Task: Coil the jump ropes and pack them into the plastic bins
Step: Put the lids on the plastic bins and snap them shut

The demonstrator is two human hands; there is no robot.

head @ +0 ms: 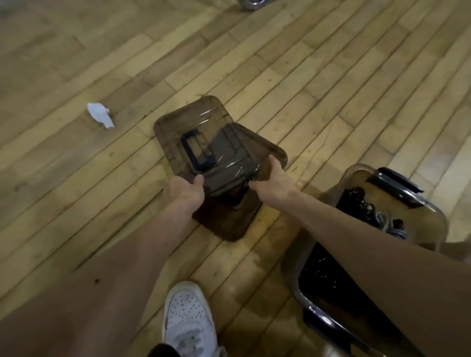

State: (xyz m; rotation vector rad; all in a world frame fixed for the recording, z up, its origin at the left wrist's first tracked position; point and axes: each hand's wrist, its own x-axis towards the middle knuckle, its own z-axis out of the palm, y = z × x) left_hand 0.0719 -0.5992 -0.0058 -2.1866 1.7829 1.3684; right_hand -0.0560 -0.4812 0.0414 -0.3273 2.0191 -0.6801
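My left hand [184,189] and right hand [274,178] grip the near edge of a smoky translucent plastic lid [175,127] on the wooden floor [254,63]. I expect it to be light, stiff and slick, so the corners are the best hold. Black jump ropes [356,203] lie in the clear plastic bin [433,219] to my right.

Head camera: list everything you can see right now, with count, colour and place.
lids: two, smoky brown see-through, overlapping at centre; one has a dark handle
bin: one, clear with dark latches, open, on the right
jump ropes: count unclear, black, inside the bin
paper scrap: one, white, on the floor at left
metal object: one, chrome, cut off at top edge
floor: tan wooden planks
shoe: one, white, bottom centre
left hand: grips the lids' near edge
right hand: grips the lids' right side
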